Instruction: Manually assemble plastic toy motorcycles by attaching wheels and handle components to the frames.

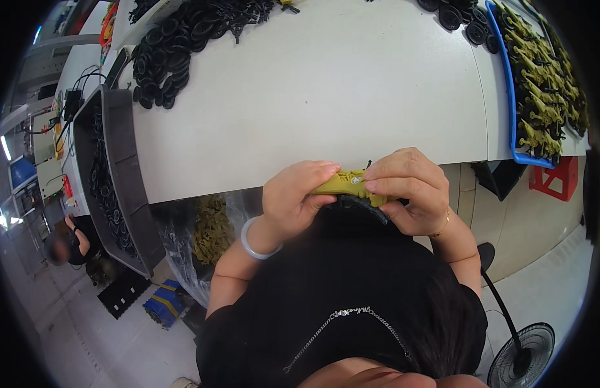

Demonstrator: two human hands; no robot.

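Both hands hold one yellow-green plastic toy body part (344, 184) with a black piece (358, 205) along its underside, just off the table's near edge. My left hand (298, 197) pinches its left end between thumb and fingers. Around its right end close the thumb and fingers of my right hand (411, 191), which hide part of it. A small dark tip sticks up beside the right fingertips. How the black piece joins the yellow-green one is hidden by the fingers.
On the white table (300, 110), black wheels (164, 64) are heaped far left. A grey bin (128, 168) of dark parts stands left. Far right, a blue tray (512, 97) holds rows of yellow-green and black assemblies. Below are a plastic bag (183, 239) of yellow-green parts and a fan (523, 355).
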